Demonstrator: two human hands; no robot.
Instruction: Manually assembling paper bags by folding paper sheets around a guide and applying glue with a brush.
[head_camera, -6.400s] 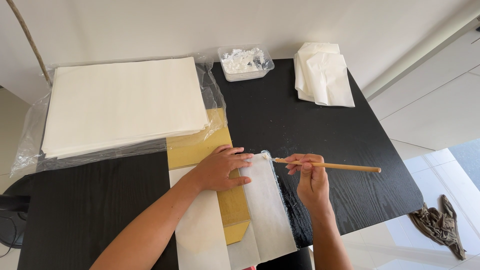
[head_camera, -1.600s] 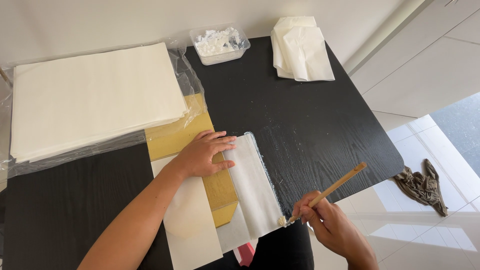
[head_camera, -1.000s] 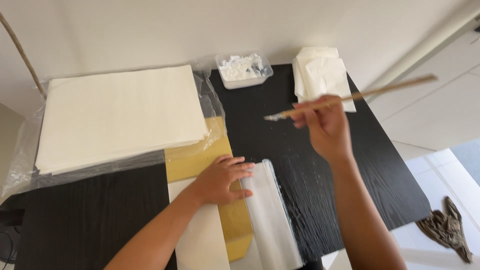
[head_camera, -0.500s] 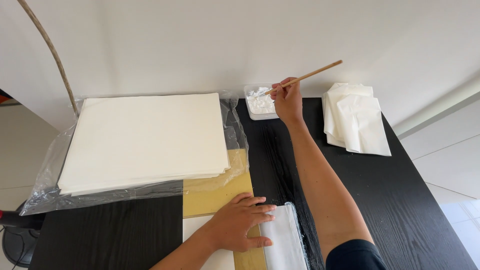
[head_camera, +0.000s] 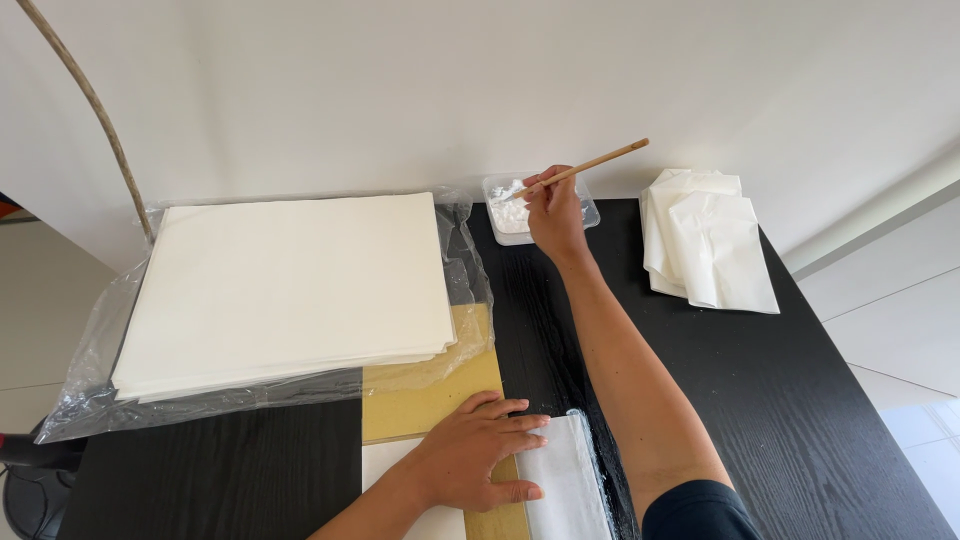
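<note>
Two hands are working over a black bench (head_camera: 820, 400), and the scene is running like this from the left. A thin bent stick (head_camera: 90, 100) is leaning up the white wall at the far left. Beside it a thick stack of cream sheets (head_camera: 290, 285) is lying on a clear plastic bag (head_camera: 95, 400), taking up the bench's left half. Just right of the stack's near corner a tan board (head_camera: 430, 395) is showing from under the plastic. The left hand (head_camera: 475, 460) is lying flat on that board, fingers spread and pointing right, its fingertips pressing on the edge of a white strip (head_camera: 565, 485) that is lying along the board's right side and looking wet at its far edge. Farther back and to the right, the right hand (head_camera: 553, 212) is reaching out on a straight arm, pinching a wooden brush (head_camera: 585, 168) between thumb and fingers, the handle slanting up to the right. The brush tip is dipping into a small clear tub (head_camera: 515, 232) of white paste, which is standing at the bench's far edge near the wall. Well to the right, some folded white cloths (head_camera: 705, 240) are lying in a loose pile.
</note>
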